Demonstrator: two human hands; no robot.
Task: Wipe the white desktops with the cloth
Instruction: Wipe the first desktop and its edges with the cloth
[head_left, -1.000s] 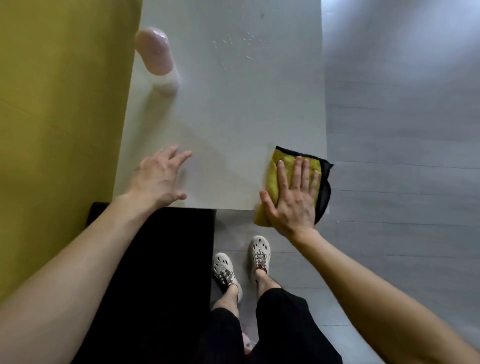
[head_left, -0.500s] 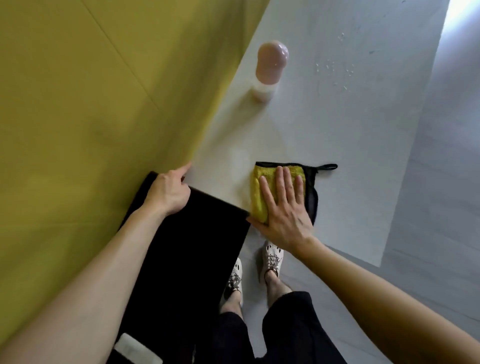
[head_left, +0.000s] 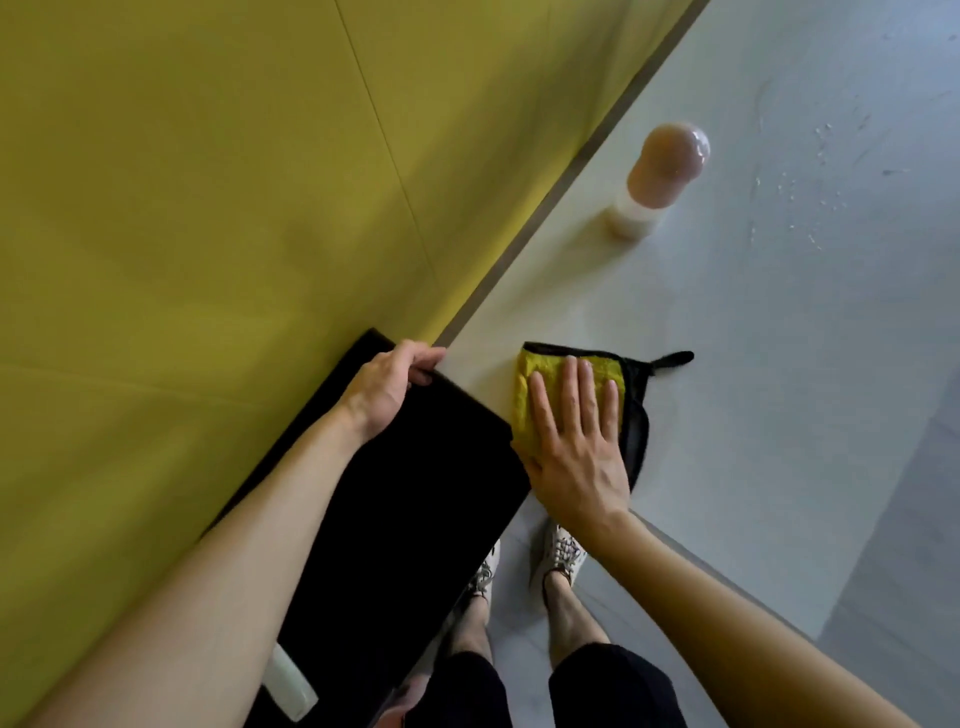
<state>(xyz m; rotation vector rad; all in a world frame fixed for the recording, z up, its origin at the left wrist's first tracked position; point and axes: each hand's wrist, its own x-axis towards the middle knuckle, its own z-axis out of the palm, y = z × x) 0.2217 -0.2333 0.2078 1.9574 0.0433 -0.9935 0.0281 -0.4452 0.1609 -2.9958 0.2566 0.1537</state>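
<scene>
**At the desk's near corner, a flat palm on the cloth**

The yellow cloth (head_left: 523, 405), edged in black, lies folded on the white desktop (head_left: 753, 364), close to the front edge and just beside the black panel (head_left: 405, 493). Its long axis runs from the front edge away toward the far side, in line with the fingers on it. The black hanging loop (head_left: 675, 358) sticks out from the far corner and points right, away from the yellow partition (head_left: 208, 208).

The right hand (head_left: 576, 457) presses on the cloth with 4 fingers straight and spread, gripping nothing. The left hand (head_left: 384, 384) curls its fingers over the top edge of the black panel and holds it.

A pink-capped bottle (head_left: 660, 176) stands upright farther back near the partition, well apart from the cloth. Water droplets (head_left: 810, 208) speckle the surface to the bottle's right. Below the desk edge, 2 pale shoes (head_left: 561, 556) show on the floor.
</scene>
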